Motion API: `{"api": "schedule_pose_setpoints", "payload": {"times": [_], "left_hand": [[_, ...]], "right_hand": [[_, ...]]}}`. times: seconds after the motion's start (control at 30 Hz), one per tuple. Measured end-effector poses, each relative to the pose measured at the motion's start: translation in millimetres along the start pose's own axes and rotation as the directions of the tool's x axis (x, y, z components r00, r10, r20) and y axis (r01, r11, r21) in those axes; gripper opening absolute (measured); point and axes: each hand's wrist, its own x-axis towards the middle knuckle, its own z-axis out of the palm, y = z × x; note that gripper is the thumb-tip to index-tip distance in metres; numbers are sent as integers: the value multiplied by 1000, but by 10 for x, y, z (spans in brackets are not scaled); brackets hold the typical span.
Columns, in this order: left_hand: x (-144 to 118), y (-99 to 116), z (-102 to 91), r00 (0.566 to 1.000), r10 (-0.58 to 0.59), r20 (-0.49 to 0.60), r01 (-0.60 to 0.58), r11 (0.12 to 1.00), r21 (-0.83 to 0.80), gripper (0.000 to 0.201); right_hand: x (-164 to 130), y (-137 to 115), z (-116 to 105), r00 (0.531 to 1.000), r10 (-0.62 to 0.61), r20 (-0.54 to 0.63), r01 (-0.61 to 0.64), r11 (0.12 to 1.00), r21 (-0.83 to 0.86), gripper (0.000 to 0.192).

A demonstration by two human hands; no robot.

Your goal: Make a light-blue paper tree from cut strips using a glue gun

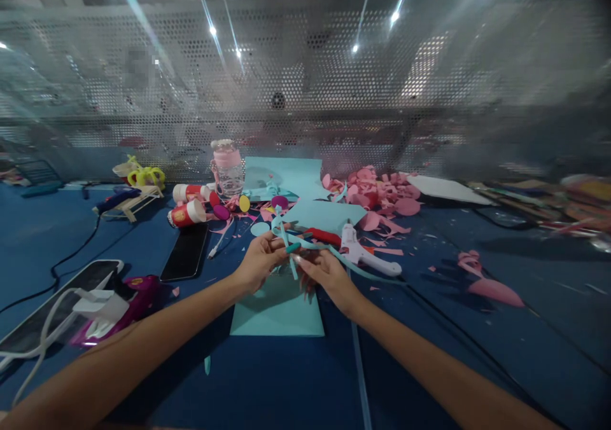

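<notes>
My left hand (260, 261) and my right hand (324, 274) meet over the middle of the blue table, both pinching thin teal paper strips (291, 247) that loop and cross between the fingers. One strip trails off to the right past a white glue gun (365, 254). A teal paper sheet (277, 309) lies flat under my hands. A red-handled tool (324, 235) rests just beyond my fingers, partly hidden.
Pink paper scraps (377, 191) pile at the back right. More teal sheets (286, 175), a pink-lidded bottle (226, 166), red cups (187, 214), a black phone (186, 258) and a purple device (128, 303) with white cables stand left. A perforated metal wall closes the back.
</notes>
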Motion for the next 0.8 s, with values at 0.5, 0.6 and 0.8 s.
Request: {"api": "schedule_pose_setpoints", "payload": {"times": [0.5, 0.6, 0.8], "left_hand": [[16, -110, -88, 994, -110, 9, 110, 993, 43, 63], [19, -115, -101, 992, -129, -12, 130, 990, 58, 65], [4, -121, -114, 993, -113, 20, 111, 991, 78, 63]], "right_hand": [[18, -70, -61, 905, -308, -294, 236, 937, -256, 29], [-14, -105, -77, 862, -391, -323, 234, 872, -430, 32], [-24, -130, -102, 796, -527, -296, 316, 780, -540, 27]]}}
